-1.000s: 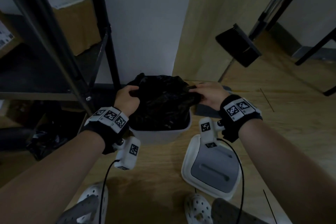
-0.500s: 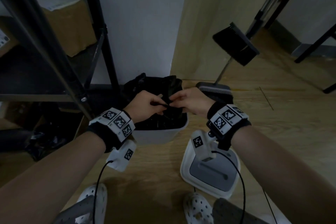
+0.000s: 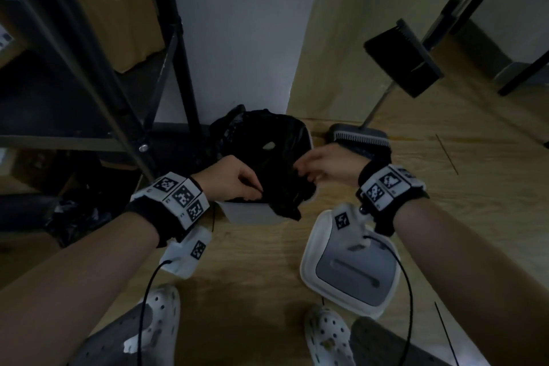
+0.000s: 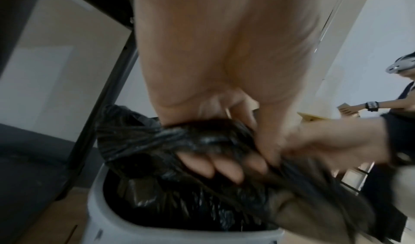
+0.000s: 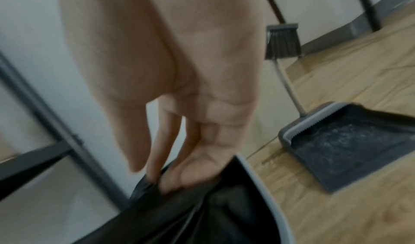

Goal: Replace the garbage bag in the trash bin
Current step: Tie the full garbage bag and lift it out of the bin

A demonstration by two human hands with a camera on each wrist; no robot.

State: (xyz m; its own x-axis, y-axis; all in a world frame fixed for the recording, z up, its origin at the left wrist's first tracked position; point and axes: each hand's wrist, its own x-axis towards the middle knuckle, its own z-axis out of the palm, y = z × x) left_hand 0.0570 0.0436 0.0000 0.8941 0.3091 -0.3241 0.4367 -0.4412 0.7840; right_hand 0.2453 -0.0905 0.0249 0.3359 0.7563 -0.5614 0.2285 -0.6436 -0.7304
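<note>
A white trash bin (image 3: pixel 249 214) stands on the wooden floor against the wall, lined with a black garbage bag (image 3: pixel 267 163). My left hand (image 3: pixel 255 190) grips the bag's near-left edge at the rim. In the left wrist view its fingers (image 4: pixel 224 169) are curled round a bunch of the bag (image 4: pixel 139 141) above the bin (image 4: pixel 107 221). My right hand (image 3: pixel 300 172) pinches the bag on the right side. The right wrist view shows that hand (image 5: pixel 166 180) nipping the film (image 5: pixel 202 212) just inside the bin's rim (image 5: pixel 267 200). A flap of bag hangs over the near rim.
The bin's lid (image 3: pixel 350 273) lies on the floor near my right foot. A dustpan (image 5: pixel 350 146) and broom (image 3: pixel 404 59) stand right of the bin. A black metal rack (image 3: pixel 89 68) with a cardboard box (image 3: pixel 118 9) crowds the left. Another black bag (image 3: pixel 71 217) lies under it.
My hands had met over the bin's middle; now they have drawn apart. The bag's edge now drapes over the near rim.
</note>
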